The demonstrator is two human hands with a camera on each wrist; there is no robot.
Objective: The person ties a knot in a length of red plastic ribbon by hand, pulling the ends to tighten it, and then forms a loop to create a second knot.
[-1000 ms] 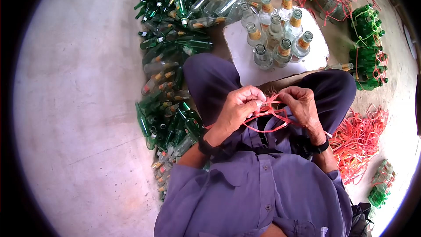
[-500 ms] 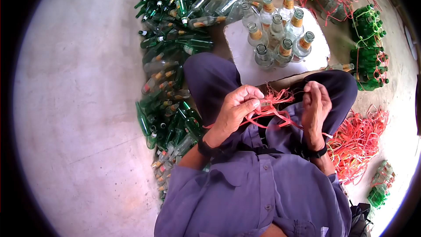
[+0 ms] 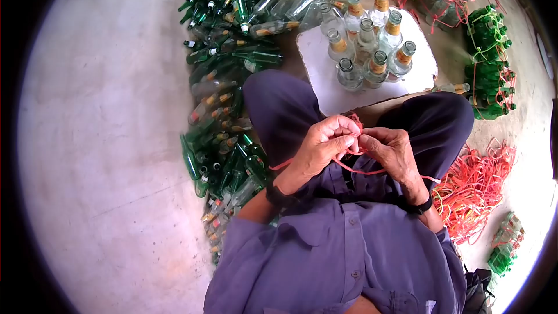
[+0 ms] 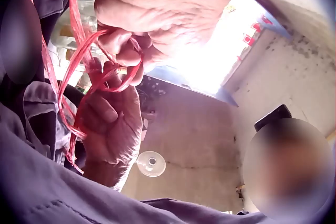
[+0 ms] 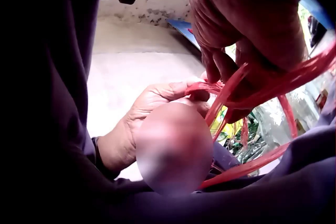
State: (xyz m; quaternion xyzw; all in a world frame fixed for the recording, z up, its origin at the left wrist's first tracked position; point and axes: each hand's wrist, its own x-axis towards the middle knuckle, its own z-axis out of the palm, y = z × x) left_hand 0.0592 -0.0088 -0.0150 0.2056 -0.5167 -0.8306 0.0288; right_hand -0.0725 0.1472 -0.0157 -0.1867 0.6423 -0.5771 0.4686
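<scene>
Red plastic twine [image 3: 367,172] loops between two hands held close together above the lap. My left hand [image 3: 327,144] pinches it between thumb and fingers. The right hand [image 3: 394,150], its fingertips right by the left ones, pinches the same twine. A bunched red tuft [image 3: 356,120] sticks up beyond the fingers. In the left wrist view the twine [image 4: 79,19] winds round the fingers in loops, with the right hand [image 4: 110,129] below. From the right wrist, strands [image 5: 299,79] cross in front of the left hand [image 5: 155,100]. Part of the twine is hidden by the fingers.
Clear glass bottles [image 3: 365,40] stand grouped on a white board [image 3: 325,97] ahead of the knees. Loose green and clear bottles [image 3: 250,163] cover the floor at left. Red twine [image 3: 474,192] lies heaped at right, near tied green bottles [image 3: 491,81].
The right hand drew away to the right half a second ago, leaving frayed strands spread. Now it is back beside the left hand, and the tuft is bunched between them. The left hand stays nearly still.
</scene>
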